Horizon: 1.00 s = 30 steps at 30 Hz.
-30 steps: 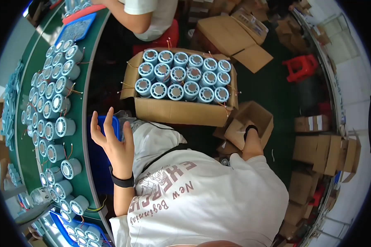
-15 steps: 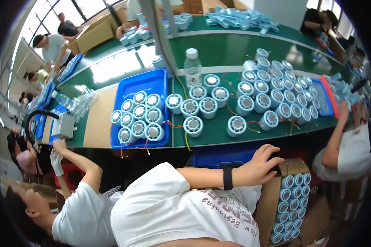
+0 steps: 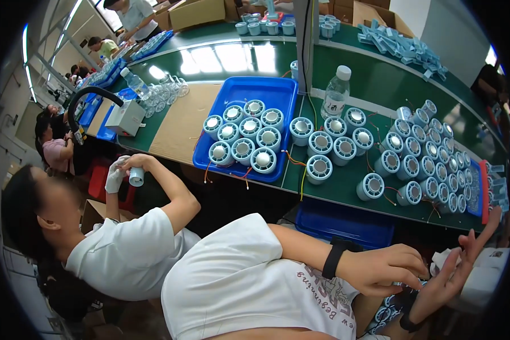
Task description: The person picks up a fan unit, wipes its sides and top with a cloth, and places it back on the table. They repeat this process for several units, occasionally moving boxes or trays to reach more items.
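My left hand (image 3: 384,267), black band on its wrist, reaches across my body with loosely bent fingers. Close to its fingertips is my right hand (image 3: 449,276), palm turned up and fingers spread. I see nothing held in either hand; whether they touch, I cannot tell. Below them, light-blue round motor-like parts (image 3: 384,316) show in part, mostly hidden by my arms. On the green bench, several similar light-blue cylinders (image 3: 321,143) with slotted white ends and silver centres stand upright, some trailing thin wires. More of them fill a blue tray (image 3: 241,89).
A capped clear bottle (image 3: 336,93) stands behind the cylinders. An empty-looking blue bin (image 3: 345,224) sits below the bench edge. To my left a co-worker (image 3: 124,249) holds a light-blue cylinder (image 3: 136,177). A metal post (image 3: 304,45) rises from the bench; light-blue strips (image 3: 402,48) lie piled beyond.
The view has swung, shifting the bench rightward. My left hand has moved down and its fingers have bent more. My right hand has come into view. The co-worker's hands now show a light-blue cylinder.
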Motion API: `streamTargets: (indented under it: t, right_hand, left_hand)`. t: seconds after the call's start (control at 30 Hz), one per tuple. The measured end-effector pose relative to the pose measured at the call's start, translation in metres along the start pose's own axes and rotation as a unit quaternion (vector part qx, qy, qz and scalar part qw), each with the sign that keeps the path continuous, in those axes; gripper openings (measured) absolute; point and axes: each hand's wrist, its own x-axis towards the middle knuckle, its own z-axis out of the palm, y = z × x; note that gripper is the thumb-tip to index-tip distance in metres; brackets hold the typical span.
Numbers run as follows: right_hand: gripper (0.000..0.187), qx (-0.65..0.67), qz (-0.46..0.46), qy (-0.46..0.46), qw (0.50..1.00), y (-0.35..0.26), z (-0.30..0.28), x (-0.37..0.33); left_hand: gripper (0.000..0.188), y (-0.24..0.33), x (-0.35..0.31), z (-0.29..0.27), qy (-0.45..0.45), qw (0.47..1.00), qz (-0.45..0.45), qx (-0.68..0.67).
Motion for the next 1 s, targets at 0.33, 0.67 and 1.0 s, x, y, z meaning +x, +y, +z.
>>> streamTargets:
  t: [0.33, 0.67, 1.0]
  right_hand:
    - [0.032, 0.273, 0.082, 0.153, 0.946, -0.035, 0.097, 0.084]
    - [0.037, 0.064, -0.052, 0.236, 0.968, -0.064, 0.143, 0.101]
    - [0.036, 0.094, -0.091, 0.22, 0.967, -0.052, 0.156, 0.092]
  left_hand:
    - [0.036, 0.005, -0.008, -0.018, 0.142, 0.889, 0.045, 0.434]
    - [0.036, -0.004, -0.008, -0.034, 0.232, 0.856, 0.006, 0.463]
    - [0.032, -0.005, -0.018, -0.048, 0.155, 0.832, -0.037, 0.531]
